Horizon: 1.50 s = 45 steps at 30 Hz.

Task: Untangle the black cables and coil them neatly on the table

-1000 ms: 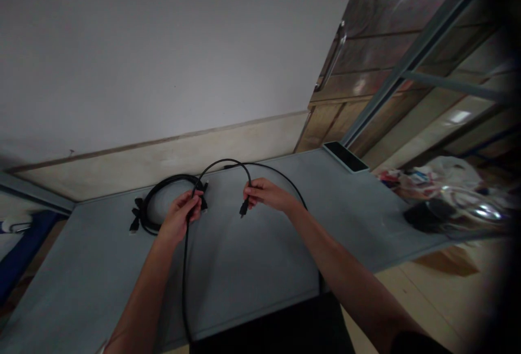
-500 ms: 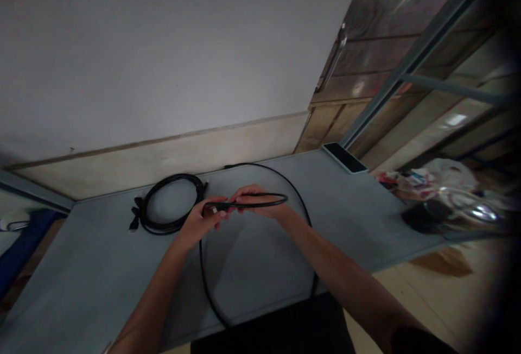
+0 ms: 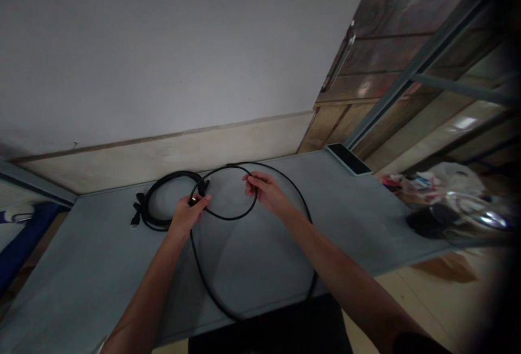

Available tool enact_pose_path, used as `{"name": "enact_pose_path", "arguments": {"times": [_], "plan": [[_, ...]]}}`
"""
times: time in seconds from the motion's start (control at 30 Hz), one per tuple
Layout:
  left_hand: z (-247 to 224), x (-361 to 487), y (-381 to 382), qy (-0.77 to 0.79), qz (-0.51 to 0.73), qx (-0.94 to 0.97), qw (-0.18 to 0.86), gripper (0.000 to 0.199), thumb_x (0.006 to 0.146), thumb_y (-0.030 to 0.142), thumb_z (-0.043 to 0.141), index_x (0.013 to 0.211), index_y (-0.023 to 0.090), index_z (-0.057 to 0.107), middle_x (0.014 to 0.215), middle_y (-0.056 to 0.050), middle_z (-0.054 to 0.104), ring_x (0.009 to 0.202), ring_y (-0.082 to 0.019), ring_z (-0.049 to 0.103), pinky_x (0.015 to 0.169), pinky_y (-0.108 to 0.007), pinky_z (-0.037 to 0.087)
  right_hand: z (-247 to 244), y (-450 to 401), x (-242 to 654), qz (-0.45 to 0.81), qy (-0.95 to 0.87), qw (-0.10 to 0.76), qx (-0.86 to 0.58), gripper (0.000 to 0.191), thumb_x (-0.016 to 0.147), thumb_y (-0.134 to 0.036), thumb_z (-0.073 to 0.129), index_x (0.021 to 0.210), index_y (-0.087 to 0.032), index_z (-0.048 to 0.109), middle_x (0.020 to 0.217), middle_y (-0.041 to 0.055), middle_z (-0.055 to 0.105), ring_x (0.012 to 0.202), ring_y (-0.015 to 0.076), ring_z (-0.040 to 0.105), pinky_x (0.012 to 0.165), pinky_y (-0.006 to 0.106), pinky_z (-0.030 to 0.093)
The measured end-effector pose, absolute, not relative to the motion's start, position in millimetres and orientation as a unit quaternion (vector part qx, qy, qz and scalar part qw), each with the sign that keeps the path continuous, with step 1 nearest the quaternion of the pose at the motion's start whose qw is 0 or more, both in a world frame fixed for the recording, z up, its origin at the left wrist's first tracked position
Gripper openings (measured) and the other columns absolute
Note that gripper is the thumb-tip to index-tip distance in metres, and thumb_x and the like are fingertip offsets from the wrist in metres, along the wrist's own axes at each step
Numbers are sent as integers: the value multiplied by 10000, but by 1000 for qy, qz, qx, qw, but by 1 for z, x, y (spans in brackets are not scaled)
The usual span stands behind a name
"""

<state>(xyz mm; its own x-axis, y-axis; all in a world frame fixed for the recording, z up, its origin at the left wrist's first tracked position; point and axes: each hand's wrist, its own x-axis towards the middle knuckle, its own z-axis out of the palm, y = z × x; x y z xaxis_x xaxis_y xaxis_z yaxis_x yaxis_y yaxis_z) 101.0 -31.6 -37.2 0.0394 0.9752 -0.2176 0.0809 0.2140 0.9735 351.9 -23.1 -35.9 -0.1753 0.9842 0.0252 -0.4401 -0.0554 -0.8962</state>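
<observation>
A black cable (image 3: 230,219) forms a round loop above the grey table (image 3: 260,267). My left hand (image 3: 189,212) pinches the loop's left side, near a connector end. On the loop's right side, my right hand (image 3: 262,188) has its fingers closed on the cable. The rest of this cable hangs from my left hand past the table's front edge and curves up on the right to the back edge. A coiled black cable (image 3: 148,215) with several plugs (image 3: 136,215) lies to the left, partly behind my left hand.
A phone-like dark slab with a pale rim (image 3: 349,159) lies at the table's back right corner. A pale board (image 3: 175,156) and wall stand behind. Beyond the right edge are plastic bags (image 3: 456,177) and a dark object (image 3: 429,219).
My hands have moved apart, the left one leftward and the right one slightly up and right. The loop between them has turned from nearly edge-on to a round, open shape.
</observation>
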Motion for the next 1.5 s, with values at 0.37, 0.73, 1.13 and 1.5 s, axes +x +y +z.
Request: {"name": "enact_pose_path", "arguments": {"times": [0.37, 0.73, 1.13, 1.5], "plan": [[-29, 108, -50, 415, 310, 512, 685, 458, 862, 624, 584, 758, 197, 456, 520, 78, 419, 413, -70, 412, 413, -190, 374, -32, -33, 346, 684, -481, 442, -323, 324, 865, -505, 668, 834, -189, 601, 480, -110, 318, 400, 57, 260, 431, 225, 292], [-22, 107, -49, 347, 349, 419, 763, 356, 915, 552, 559, 978, 210, 487, 580, 100, 346, 399, -32, 220, 390, -150, 186, -38, -18, 353, 617, -419, 551, -374, 401, 799, -539, 725, 708, -216, 505, 553, -79, 264, 469, 77, 209, 446, 249, 229], [-22, 98, -44, 325, 300, 392, 807, 276, 926, 462, 586, 1081, 267, 467, 628, 99, 321, 399, -26, 180, 379, -133, 152, -38, -19, 363, 613, -486, 471, -407, 354, 879, -526, 613, 770, -189, 610, 514, -83, 285, 440, 76, 221, 430, 247, 227], [-24, 110, -52, 434, 241, 493, 714, 657, 966, 375, 414, 1533, 393, 82, 683, 68, 474, 379, -50, 260, 379, -155, 166, -31, -38, 346, 262, -816, 289, -427, 341, 980, -388, 511, 1182, -211, 721, 884, 56, 630, 777, 161, 574, 722, 284, 445]]}}
